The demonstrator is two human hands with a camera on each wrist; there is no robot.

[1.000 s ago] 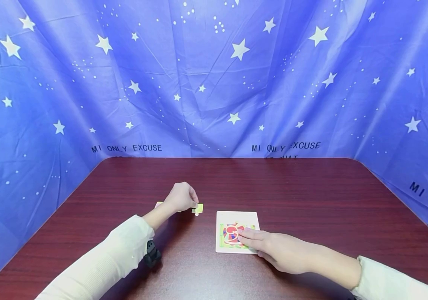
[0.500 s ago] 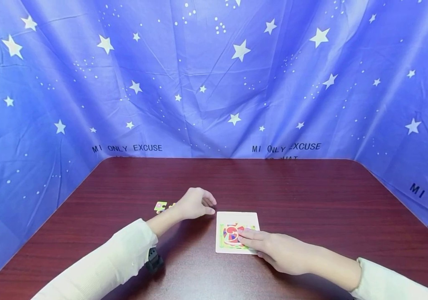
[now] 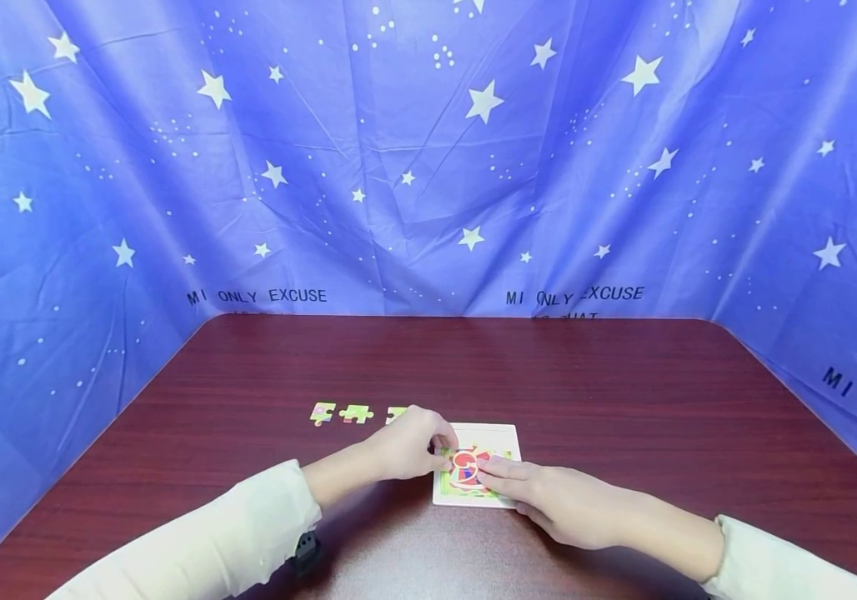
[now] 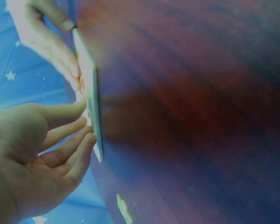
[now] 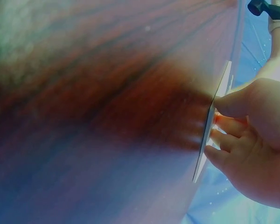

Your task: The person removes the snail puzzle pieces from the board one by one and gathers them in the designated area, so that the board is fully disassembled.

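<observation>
Head view, clock face laid with 12 at the far edge of the table (image 3: 608,375). A square-looking puzzle board (image 3: 484,432) is seen flat on the wood, both hands brought to it. Its pale rim is shown widest at 12; below that a printed picture (image 3: 466,473) is partly covered by fingers.

Left hand (image 3: 408,446): set over the board's 10 o'clock side, fingers bent toward the picture's edge. Whether anything is pinched cannot be told; the tips are crowded against the board in the left wrist view, and no loose piece is made out between them. Right hand (image 3: 571,507): reached in from 4 o'clock, nothing grasped, straight fingers pressed on the picture.

Relation judged to matter most: from the left hand the picture is found at about 4 o'clock, and its left edge is met by that hand alone. By the right hand, the board seems to be steadied (a judgement only). No long axis is offered by the near-square outline.

Toward 10 o'clock from the left hand, a loose row is strung from 9 to 3: leftmost piece (image 3: 323,412), middle piece (image 3: 357,414), third piece (image 3: 394,412), the last partly hidden by the hand.
</observation>
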